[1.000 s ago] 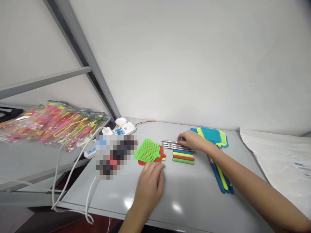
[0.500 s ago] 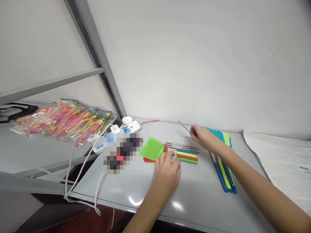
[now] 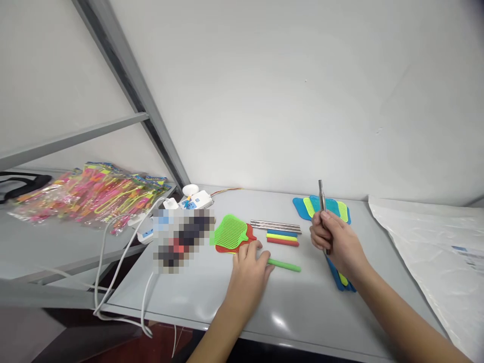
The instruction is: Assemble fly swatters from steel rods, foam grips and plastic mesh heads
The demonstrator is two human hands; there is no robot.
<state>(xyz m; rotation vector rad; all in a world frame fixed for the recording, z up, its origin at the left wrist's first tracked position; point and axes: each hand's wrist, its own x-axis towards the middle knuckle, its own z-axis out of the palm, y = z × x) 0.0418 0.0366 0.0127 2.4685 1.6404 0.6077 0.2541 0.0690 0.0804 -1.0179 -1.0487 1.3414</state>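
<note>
Possibly the metal rod [image 3: 321, 194] slips, since the fingers of the right hand [image 3: 336, 239] are wrapped around its lower part above the desk [image 3: 325, 322] and smooth metal slides if the grip loosens. The fingers of the left hand [image 3: 247, 267] are half curled at one end of the green handle [image 3: 285, 265] on the desk; I cannot tell whether they pinch it, and a careless nudge could roll it away.

No lettering is legible, even on the white plastic [image 3: 419, 247].
</note>
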